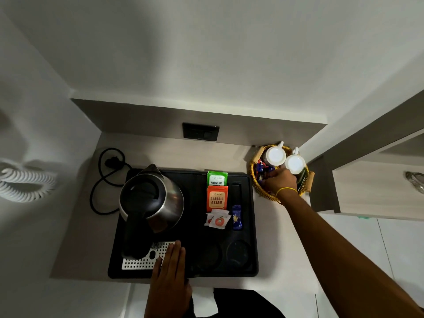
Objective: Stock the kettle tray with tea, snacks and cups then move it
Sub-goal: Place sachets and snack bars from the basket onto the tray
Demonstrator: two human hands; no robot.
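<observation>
A black kettle tray (202, 267) lies on the counter with a steel kettle (151, 198) on its left half. In its right slots stand a green tea packet (217, 179) and an orange Assam packet (217, 199); white sachets (218, 220) and a blue snack stick (236, 217) lie below them. My left hand (171, 269) rests flat on the tray's front edge by the perforated metal grille. My right hand (281, 182) reaches into a golden wicker basket (263, 193) among wrapped snacks, beside two white cups (276, 156) (295, 164). Its fingers are hidden.
A black power cord (103, 180) coils at the counter's back left. A black wall socket (200, 131) sits on the back panel. A white coiled cable (25, 180) hangs at the far left. A wooden cabinet (378, 184) stands to the right of the basket.
</observation>
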